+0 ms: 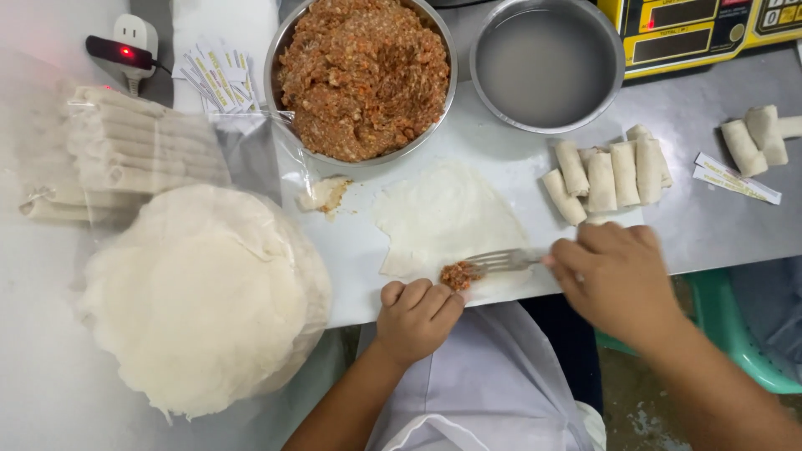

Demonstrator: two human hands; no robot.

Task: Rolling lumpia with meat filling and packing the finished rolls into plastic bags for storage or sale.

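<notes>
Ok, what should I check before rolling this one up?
1. Wrapper lies flat on the white board: ok.
2. Filling dab sits on the wrapper's near edge: ok.
3. Fork is clear of the filling: not ok, its tines touch it, held by the right hand.
4. Left hand is at the near edge beside the filling: ok.
5. Enough filling for a roll: cannot tell.

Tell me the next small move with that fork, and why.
Probably slide the filling off the fork onto the wrapper: the right hand holds the fork over its near edge, and the left hand rests beside the lump.
</notes>
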